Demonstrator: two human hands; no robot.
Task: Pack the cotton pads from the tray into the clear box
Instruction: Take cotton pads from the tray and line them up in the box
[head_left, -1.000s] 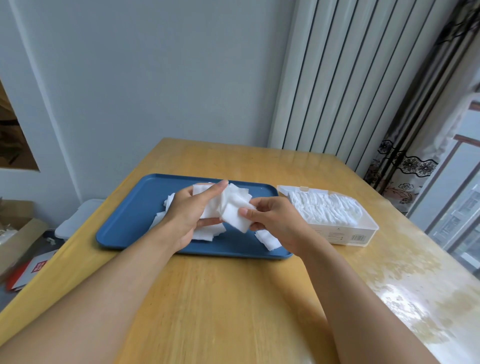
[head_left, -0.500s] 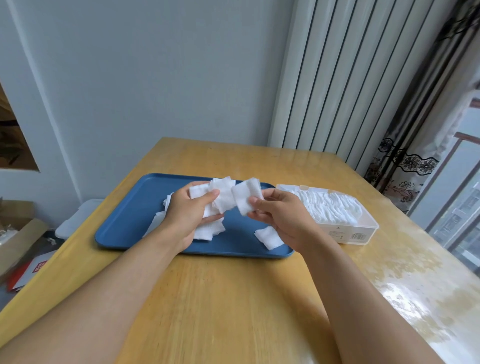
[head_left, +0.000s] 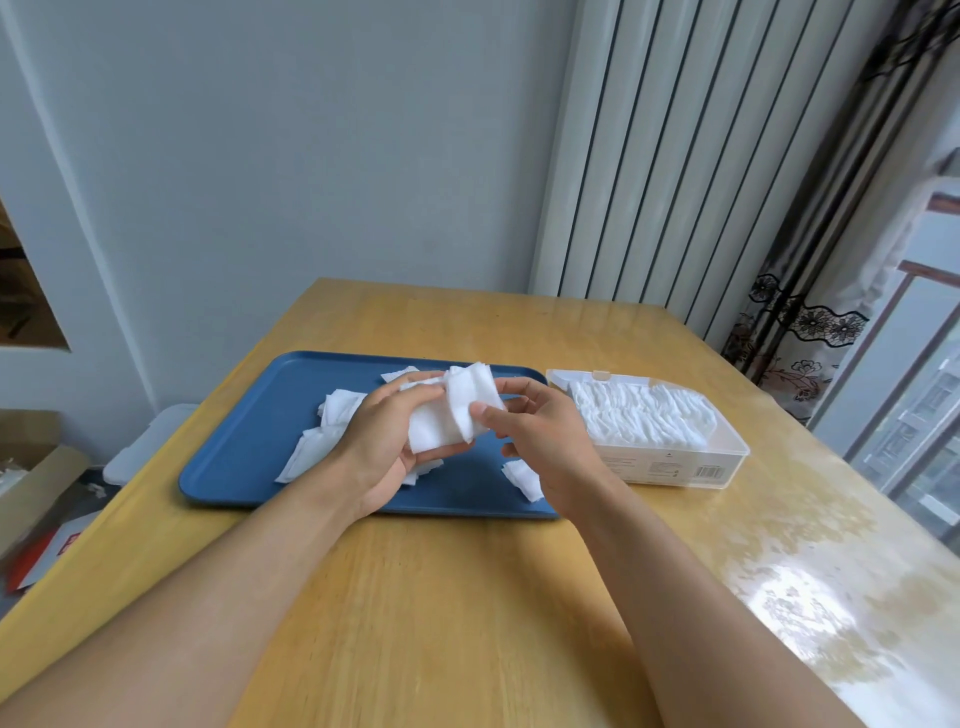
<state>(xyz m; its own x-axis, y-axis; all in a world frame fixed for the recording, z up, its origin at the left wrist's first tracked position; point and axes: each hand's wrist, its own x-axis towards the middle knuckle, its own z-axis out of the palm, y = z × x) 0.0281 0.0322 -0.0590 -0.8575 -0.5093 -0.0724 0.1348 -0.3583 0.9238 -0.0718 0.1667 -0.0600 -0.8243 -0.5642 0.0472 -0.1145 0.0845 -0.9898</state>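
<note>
Above the tray (head_left: 249, 441), our left hand (head_left: 382, 447) curls round a loose stack of cotton pads (head_left: 449, 415); our right hand (head_left: 540, 431) pinches its edge. The clear box (head_left: 675, 467) sits at three o'clock; uneven squeezing may fan pads onto the counter (head_left: 467, 597).

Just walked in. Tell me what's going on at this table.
A person is gathering cotton pads over a blue tray. The left hand grips a stack of cotton pads, and the right hand pinches its edge with the thumb. Loose cotton pads lie on the tray. The clear box, on the wooden table right of the tray, already holds rows of pads.
</note>
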